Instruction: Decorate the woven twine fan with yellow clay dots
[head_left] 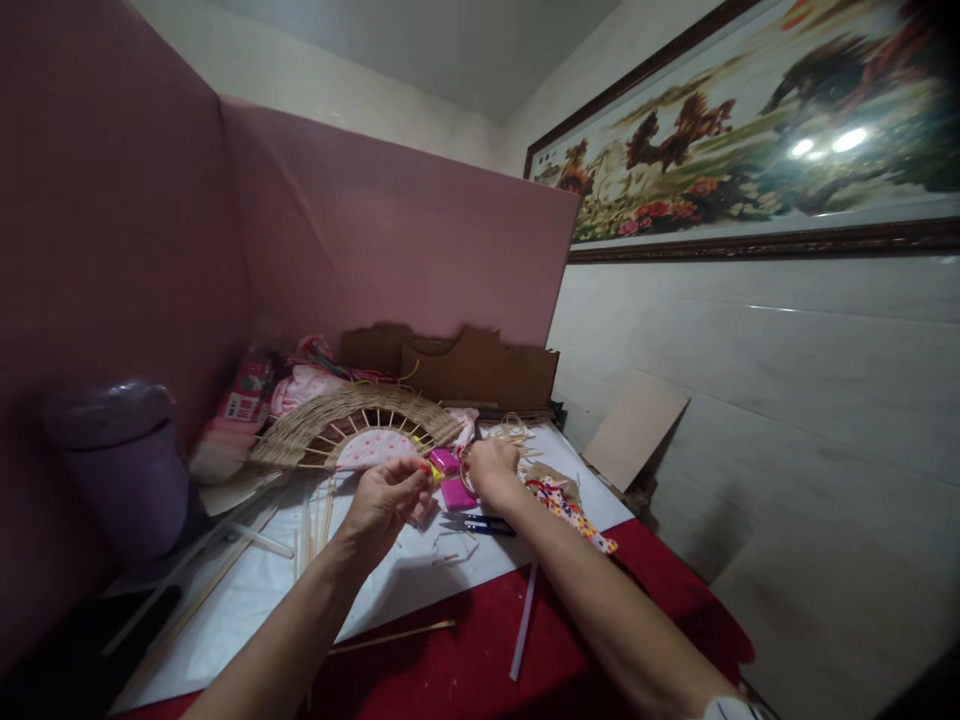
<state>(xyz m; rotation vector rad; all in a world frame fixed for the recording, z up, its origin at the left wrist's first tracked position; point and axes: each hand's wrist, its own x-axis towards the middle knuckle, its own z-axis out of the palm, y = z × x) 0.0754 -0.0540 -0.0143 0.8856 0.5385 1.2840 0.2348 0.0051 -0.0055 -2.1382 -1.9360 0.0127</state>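
My left hand pinches a small red piece between thumb and fingertips; its kind is too small to tell. Beside it lie two magenta packets and a bit of yellow material. My right hand is closed, knuckles up, at the right of the packets; whatever its fingers grip is hidden. Just below that hand rests a pair of dark thread snips. Behind my left hand stands a woven fan with thin ribs and a pink dotted cloth centre.
Thin sticks and clear strips lie on the white sheet over a red tablecloth. Patterned cloth is at the right. Torn cardboard stands behind, and a lidded purple bin is at the left.
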